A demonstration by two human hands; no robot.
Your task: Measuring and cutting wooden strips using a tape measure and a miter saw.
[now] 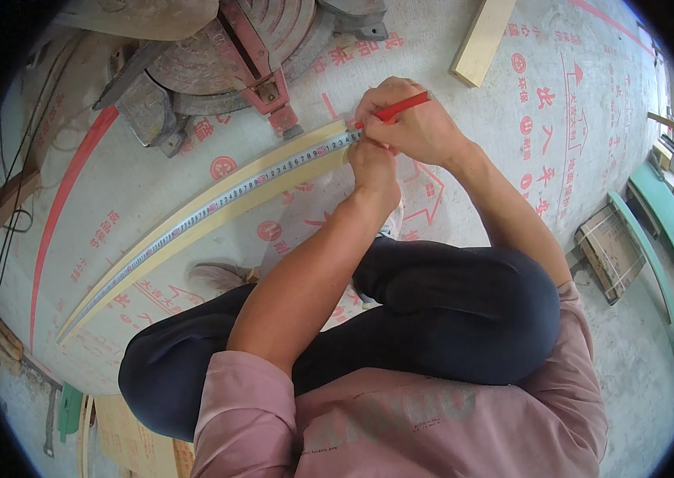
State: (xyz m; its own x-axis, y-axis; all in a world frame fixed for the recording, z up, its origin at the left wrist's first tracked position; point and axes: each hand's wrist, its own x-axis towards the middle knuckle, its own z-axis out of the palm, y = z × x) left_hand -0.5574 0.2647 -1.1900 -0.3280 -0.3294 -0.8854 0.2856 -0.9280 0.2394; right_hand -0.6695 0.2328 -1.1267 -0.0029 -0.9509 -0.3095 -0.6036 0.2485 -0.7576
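Observation:
A long, pale wooden board [293, 173] lies on the floor, running from the lower left up to my hands. Along it stretches the steel blade of a tape measure [229, 199]. My left hand [374, 171] is closed at the board's near-right end, its fingers gripping the tape there; part of the grip is hidden by the other hand. Just above it, my right hand [416, 131] is closed around a red pencil [407, 105], whose tip points left toward the board's end beside the tape.
A mitre saw [249, 68] with a round, dusty base stands just beyond the board. Another timber piece [482, 48] lies at the top. To the right are a strapped brown box [610, 248] and green strips [655, 279]. Dark cables [14, 191] run down the left side. Printed protective sheeting [464, 207] covers the floor.

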